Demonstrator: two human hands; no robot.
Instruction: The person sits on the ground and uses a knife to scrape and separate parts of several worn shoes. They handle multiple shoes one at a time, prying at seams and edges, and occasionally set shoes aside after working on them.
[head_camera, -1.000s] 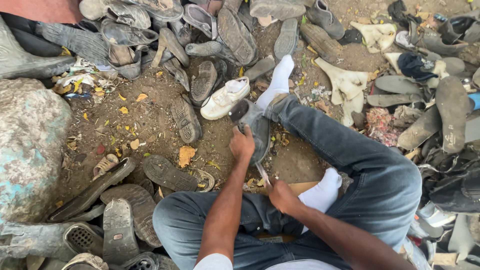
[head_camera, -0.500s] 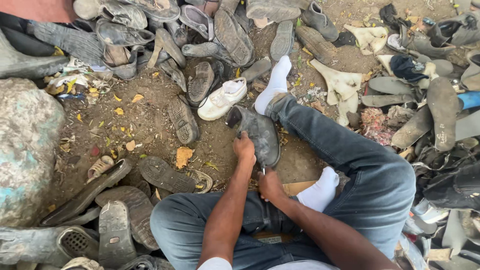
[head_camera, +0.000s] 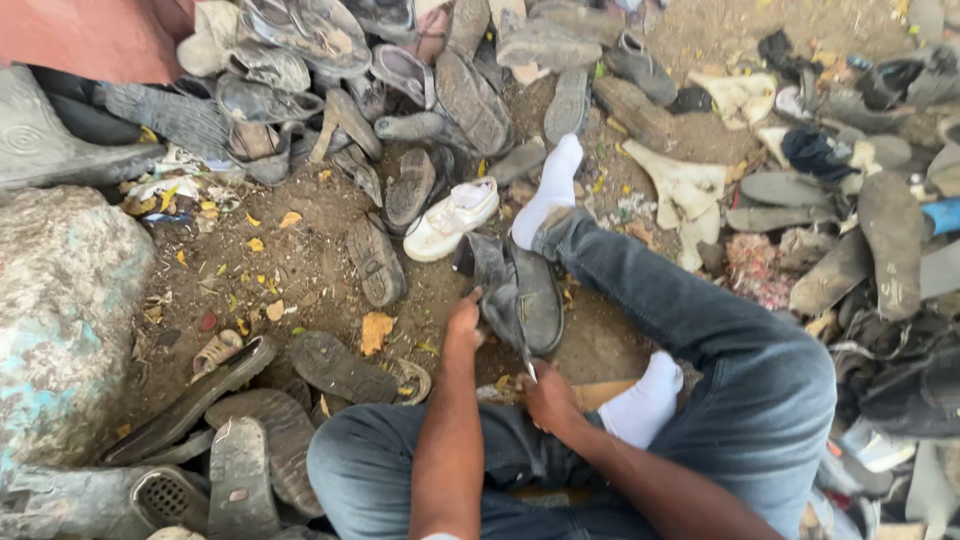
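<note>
Left hand clenched on the dark, floppy shoe upper, right hand just below it gripping a thin blade, white sneaker beside.

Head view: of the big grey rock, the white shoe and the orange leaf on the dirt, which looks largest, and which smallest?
1. Grey rock, by far the largest, though it lies nearer the camera.
2. White shoe, lying just beyond the dark shoe that the left hand holds.
3. Orange leaf, clearly the smallest.
</note>
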